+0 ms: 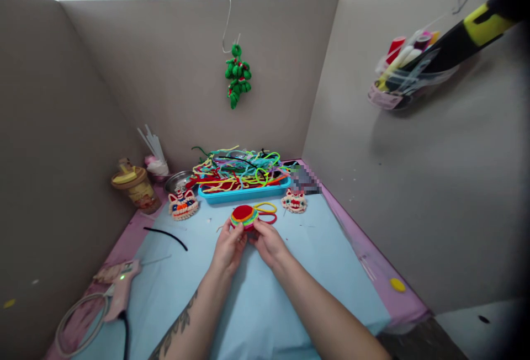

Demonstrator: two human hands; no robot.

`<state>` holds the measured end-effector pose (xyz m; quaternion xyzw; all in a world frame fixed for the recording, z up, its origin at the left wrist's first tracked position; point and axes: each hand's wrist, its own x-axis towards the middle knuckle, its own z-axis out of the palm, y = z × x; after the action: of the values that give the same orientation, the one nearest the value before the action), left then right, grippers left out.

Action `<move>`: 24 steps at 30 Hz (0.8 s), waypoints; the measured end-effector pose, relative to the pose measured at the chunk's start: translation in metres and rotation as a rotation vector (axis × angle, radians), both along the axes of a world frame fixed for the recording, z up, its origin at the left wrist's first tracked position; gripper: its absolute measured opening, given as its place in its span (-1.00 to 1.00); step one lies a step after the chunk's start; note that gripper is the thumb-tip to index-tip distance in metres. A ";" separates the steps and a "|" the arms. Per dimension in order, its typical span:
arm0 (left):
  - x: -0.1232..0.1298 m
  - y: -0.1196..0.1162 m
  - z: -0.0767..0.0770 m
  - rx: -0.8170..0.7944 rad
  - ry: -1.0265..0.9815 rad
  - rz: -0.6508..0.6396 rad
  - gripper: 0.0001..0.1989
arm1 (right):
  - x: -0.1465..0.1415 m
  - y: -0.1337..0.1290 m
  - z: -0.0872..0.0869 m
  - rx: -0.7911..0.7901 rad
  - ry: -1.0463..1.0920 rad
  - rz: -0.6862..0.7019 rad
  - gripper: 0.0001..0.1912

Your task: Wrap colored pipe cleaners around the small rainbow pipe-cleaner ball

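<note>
Between my two hands is a round pipe-cleaner piece (243, 214), red on top with orange, green, blue and pink bands around its edge. My left hand (230, 247) grips its left side, with the thumb on the near rim. On the right side my right hand (269, 242) pinches the near edge with thumb and fingers. A yellow loop (267, 205) and a dark red loop (271, 218) stick out to the right of the piece. My palms hide its underside. It is held over the blue table cover (256, 316).
A blue tray (248, 194) heaped with pipe cleaners stands behind. Two lion-face crafts, left (183, 205) and right (294, 201), flank it. A pink glue gun (122, 288) with cables, a black pipe cleaner (166, 234) and a lidded cup (137, 189) are at left.
</note>
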<state>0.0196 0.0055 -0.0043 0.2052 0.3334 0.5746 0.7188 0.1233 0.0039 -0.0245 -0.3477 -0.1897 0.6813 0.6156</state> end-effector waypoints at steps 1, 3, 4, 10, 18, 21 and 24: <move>0.000 0.000 0.001 0.010 0.011 0.003 -0.53 | 0.000 0.000 0.000 -0.009 -0.009 0.018 -0.66; -0.002 0.001 0.001 0.029 0.027 -0.002 -0.50 | 0.001 -0.001 0.001 -0.021 -0.011 0.046 -0.66; -0.003 0.001 0.001 0.037 0.030 -0.008 -0.51 | 0.001 -0.001 0.002 -0.017 -0.001 0.052 -0.67; -0.003 0.003 -0.004 -0.043 -0.030 -0.044 -0.65 | 0.000 -0.003 0.008 0.060 0.033 0.064 -0.67; -0.002 0.003 -0.005 -0.065 -0.068 -0.044 -0.77 | 0.000 0.000 0.003 0.052 0.090 0.054 -0.68; -0.002 0.002 -0.005 -0.042 -0.059 -0.050 -0.69 | 0.001 0.001 0.001 0.046 0.121 0.060 -0.68; -0.002 0.002 -0.004 -0.004 -0.049 -0.055 -0.63 | 0.003 0.002 0.000 0.014 0.164 0.076 -0.71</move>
<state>0.0175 0.0071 -0.0084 0.1986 0.3110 0.5585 0.7429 0.1259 0.0056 -0.0243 -0.2791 -0.1564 0.7289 0.6052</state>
